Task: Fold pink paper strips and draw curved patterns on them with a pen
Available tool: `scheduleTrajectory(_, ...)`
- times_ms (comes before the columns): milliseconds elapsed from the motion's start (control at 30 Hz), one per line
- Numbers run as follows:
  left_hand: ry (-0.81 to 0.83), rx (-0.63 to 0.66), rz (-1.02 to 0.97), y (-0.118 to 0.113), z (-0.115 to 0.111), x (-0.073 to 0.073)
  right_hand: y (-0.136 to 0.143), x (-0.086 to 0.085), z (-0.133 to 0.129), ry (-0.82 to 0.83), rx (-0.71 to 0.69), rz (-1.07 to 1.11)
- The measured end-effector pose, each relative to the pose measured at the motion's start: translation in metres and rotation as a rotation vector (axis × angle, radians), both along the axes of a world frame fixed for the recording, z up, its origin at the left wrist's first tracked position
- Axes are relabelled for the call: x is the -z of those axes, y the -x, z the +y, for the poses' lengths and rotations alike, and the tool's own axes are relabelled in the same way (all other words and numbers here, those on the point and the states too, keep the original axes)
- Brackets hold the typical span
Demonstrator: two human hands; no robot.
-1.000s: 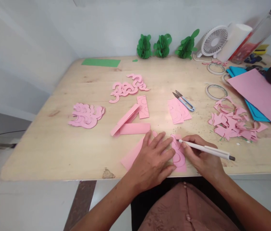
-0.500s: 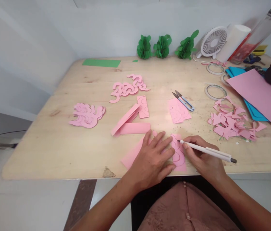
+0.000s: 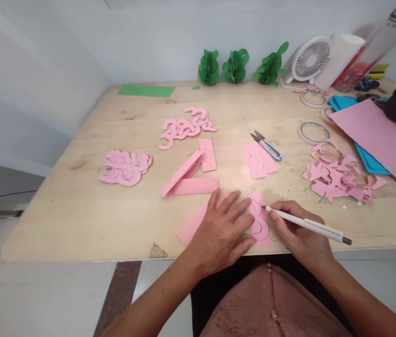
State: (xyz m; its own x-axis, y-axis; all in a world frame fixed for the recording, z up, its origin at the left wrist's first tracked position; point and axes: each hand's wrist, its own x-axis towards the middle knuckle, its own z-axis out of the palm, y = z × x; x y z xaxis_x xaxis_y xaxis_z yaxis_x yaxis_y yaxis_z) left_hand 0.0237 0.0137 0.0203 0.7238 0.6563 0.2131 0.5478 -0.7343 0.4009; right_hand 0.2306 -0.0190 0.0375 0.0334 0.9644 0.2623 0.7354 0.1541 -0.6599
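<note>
A white pen (image 3: 310, 223) is pinched in my right hand (image 3: 301, 234), its dark tip at the right side of a pink paper strip (image 3: 259, 220) with curvy outlines drawn on it. My left hand (image 3: 221, 229) lies flat with fingers spread, fingertips on the strip's left edge. Under that hand is another piece of pink paper (image 3: 193, 224), partly hidden. Just beyond lie folded pink strips (image 3: 196, 186) and a small strip with drawn curves (image 3: 208, 154). Thread snips (image 3: 268, 146) rest on more marked pink pieces (image 3: 255, 161).
Cut wavy pink shapes lie in a stack (image 3: 126, 167) at left and a loose group (image 3: 184, 128) farther back. Pink scraps (image 3: 338, 175), tape rolls (image 3: 313, 133) and pink sheets (image 3: 384, 140) are at right. Green paper figures (image 3: 236, 67) and a fan (image 3: 311, 60) stand by the wall.
The pen tip has shifted slightly right, away from the drawn curve, and my right hand has moved a little right with it. My left hand stays in place on the paper.
</note>
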Motion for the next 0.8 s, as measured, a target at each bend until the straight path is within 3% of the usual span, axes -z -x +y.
scheduleTrajectory(800, 0.010, 0.003, 0.006, 0.0002, -0.0001, -0.0008, 0.0014, -0.0005, -0.0044, 0.002, 0.006, -0.034)
